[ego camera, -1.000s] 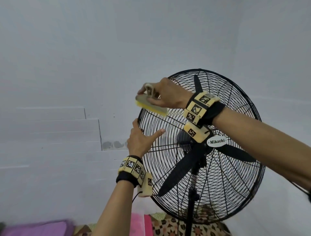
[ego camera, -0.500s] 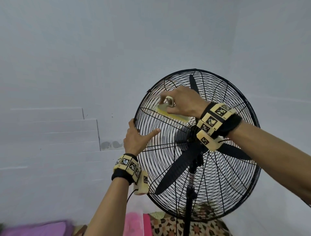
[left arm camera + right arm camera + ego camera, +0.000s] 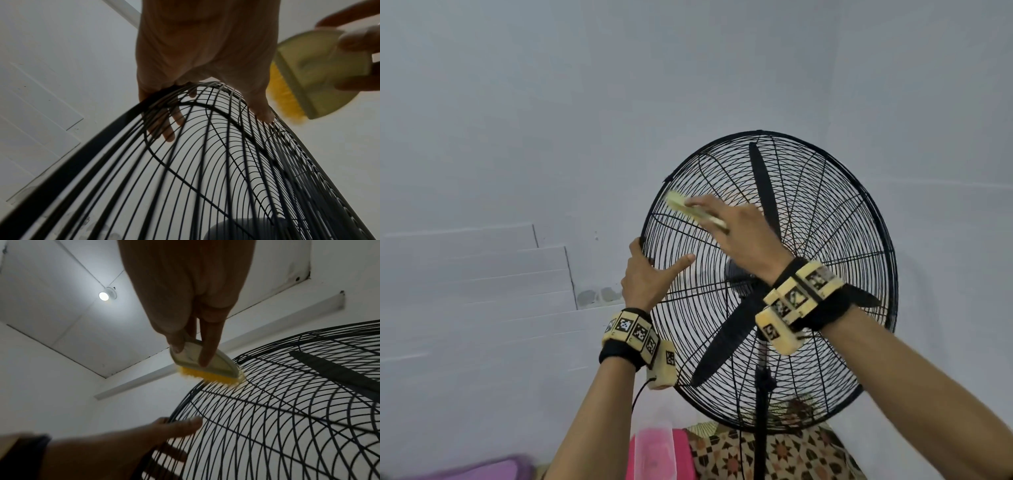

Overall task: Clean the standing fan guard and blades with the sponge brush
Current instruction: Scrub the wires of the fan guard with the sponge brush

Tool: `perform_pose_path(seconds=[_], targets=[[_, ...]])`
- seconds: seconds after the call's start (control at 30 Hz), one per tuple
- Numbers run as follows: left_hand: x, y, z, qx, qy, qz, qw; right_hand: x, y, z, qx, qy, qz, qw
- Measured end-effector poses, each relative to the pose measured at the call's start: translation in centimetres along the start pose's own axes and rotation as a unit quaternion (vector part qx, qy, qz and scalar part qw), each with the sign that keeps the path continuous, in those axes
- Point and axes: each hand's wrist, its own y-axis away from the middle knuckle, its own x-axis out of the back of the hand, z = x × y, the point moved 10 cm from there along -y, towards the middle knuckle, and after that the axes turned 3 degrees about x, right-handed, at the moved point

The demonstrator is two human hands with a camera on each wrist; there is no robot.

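Brush (image 3: 202,364) (pale back, yellow bristles) against black guard (image 3: 287,426)

My right hand (image 3: 739,236) slides the brush (image 3: 693,213) from the middle wires back out toward the guard's (image 3: 825,359) upper-left rim.

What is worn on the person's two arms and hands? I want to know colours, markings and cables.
Both forearms are bare, without sleeves. Each wrist carries a black band ringed by cream blocks with black-and-white square markers. A cream box hangs under the left wrist, with a thin black cable leaving it. No gloves are visible.
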Motion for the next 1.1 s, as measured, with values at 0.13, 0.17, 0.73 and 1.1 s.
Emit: perform_pose_path(seconds=[0.13, 0.17, 0.73, 1.1], targets=[[0.0, 0.3, 0.1, -0.010, 0.007, -0.005, 1.000, -3.2, 3.5, 0.0, -0.065, 0.011, -0.013, 0.998], [0.1, 0.3, 0.1, -0.011, 0.008, -0.004, 1.000, -3.2, 4.4, 0.8, -0.108, 0.016, 0.005, 0.994], [0.4, 0.5, 0.2, -0.010, -0.001, 0.005, 1.000, -5.9, 7.1, 0.2, -0.136, -0.044, 0.066, 0.988], [0.5, 0.7, 0.3, -0.010, 0.005, -0.001, 1.000, -6.4, 8.1, 1.0, -0.134, -0.013, 0.060, 0.989]])
